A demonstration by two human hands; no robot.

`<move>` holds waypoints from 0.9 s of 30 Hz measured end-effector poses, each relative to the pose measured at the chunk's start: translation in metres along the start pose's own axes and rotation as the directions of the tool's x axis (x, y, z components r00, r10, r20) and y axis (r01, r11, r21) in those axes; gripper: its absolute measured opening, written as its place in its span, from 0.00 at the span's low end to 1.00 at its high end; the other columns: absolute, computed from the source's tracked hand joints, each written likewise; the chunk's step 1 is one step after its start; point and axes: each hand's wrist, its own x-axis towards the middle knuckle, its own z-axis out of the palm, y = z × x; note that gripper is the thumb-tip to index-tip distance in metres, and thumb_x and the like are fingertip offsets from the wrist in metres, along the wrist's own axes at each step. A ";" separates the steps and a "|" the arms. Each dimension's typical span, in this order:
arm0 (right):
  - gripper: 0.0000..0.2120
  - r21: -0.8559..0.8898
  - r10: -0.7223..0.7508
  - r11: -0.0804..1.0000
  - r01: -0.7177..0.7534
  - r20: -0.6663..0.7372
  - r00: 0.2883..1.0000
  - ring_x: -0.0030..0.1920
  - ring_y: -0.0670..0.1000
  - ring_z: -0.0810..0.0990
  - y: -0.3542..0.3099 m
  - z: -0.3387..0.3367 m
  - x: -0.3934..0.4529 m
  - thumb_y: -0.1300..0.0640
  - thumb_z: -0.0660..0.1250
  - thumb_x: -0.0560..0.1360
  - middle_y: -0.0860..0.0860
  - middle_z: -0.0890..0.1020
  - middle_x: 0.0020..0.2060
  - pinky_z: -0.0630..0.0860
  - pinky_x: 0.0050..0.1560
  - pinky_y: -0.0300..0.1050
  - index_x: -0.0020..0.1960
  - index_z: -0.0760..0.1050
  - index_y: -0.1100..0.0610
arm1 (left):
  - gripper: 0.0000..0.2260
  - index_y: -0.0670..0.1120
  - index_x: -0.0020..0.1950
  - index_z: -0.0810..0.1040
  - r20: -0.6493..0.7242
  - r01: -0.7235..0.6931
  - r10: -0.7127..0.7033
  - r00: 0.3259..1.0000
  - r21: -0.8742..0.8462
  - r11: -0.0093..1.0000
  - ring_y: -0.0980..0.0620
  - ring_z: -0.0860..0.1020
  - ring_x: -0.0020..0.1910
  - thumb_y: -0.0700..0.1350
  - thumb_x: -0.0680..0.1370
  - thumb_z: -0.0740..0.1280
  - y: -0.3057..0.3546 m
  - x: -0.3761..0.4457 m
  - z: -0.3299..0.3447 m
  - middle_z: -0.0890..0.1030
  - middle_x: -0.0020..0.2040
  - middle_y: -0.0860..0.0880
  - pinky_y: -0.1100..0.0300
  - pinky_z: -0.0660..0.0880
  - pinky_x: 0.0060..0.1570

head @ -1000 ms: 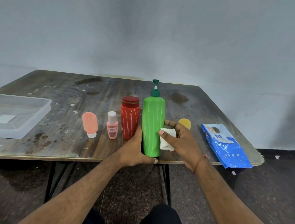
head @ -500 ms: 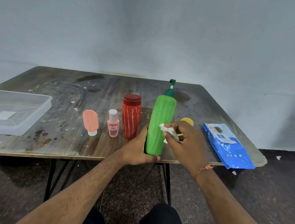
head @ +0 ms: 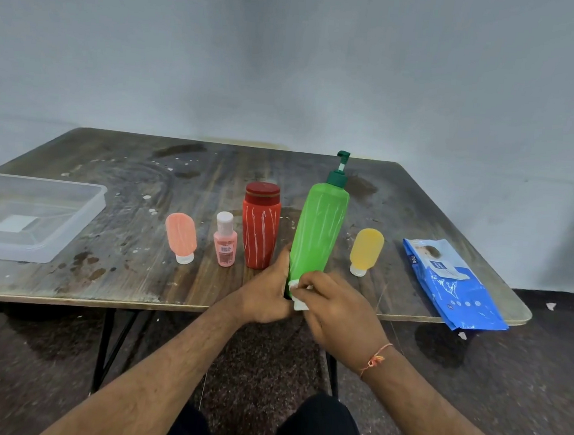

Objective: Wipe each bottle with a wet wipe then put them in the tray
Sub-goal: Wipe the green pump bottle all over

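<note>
A tall green pump bottle [head: 319, 226] leans to the right at the table's near edge. My left hand [head: 267, 293] grips its base. My right hand [head: 335, 307] holds a crumpled white wet wipe [head: 298, 295] against the bottle's lower end. Standing in a row on the table are a red bottle [head: 260, 225], a small pink bottle [head: 224, 240], a salmon tube [head: 181, 233] and a yellow tube [head: 365, 251]. A clear plastic tray [head: 35, 218] sits at the left edge with no bottle in it.
A blue wet-wipe pack [head: 452, 285] lies at the table's right front corner, partly overhanging it. The wooden table [head: 120, 273] is stained and stands against a grey wall. My knees show below the near edge.
The green bottle has tipped from upright to leaning right. My right hand with the wipe has slid from the bottle's middle down to its base, uncovering the yellow tube.
</note>
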 end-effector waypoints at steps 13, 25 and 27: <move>0.16 0.065 0.259 0.966 -0.252 -0.159 0.953 0.48 0.56 0.82 0.013 -0.010 0.030 0.68 0.76 0.72 0.54 0.82 0.50 0.79 0.50 0.46 0.59 0.85 0.59 | 0.39 0.51 0.78 0.61 -0.022 0.031 -0.032 0.999 -0.077 0.997 0.47 0.81 0.60 0.44 0.73 0.79 0.003 -0.003 0.003 0.78 0.62 0.47 0.44 0.81 0.57; 0.11 -0.058 0.185 0.980 -0.189 -0.063 0.981 0.42 0.56 0.80 0.005 -0.023 0.034 0.64 0.75 0.73 0.53 0.80 0.45 0.79 0.41 0.49 0.54 0.86 0.57 | 0.33 0.48 0.74 0.68 -0.066 -0.001 -0.008 0.998 -0.134 0.991 0.48 0.82 0.60 0.41 0.73 0.80 0.002 -0.003 0.008 0.81 0.61 0.48 0.44 0.81 0.59; 0.12 -0.051 0.236 0.969 -0.241 -0.088 0.968 0.41 0.57 0.80 0.007 -0.023 0.045 0.65 0.78 0.71 0.54 0.80 0.45 0.79 0.41 0.48 0.54 0.86 0.57 | 0.33 0.50 0.74 0.68 -0.087 -0.010 -0.001 0.996 -0.124 0.992 0.49 0.82 0.59 0.43 0.73 0.80 0.003 -0.002 0.008 0.81 0.60 0.49 0.44 0.81 0.58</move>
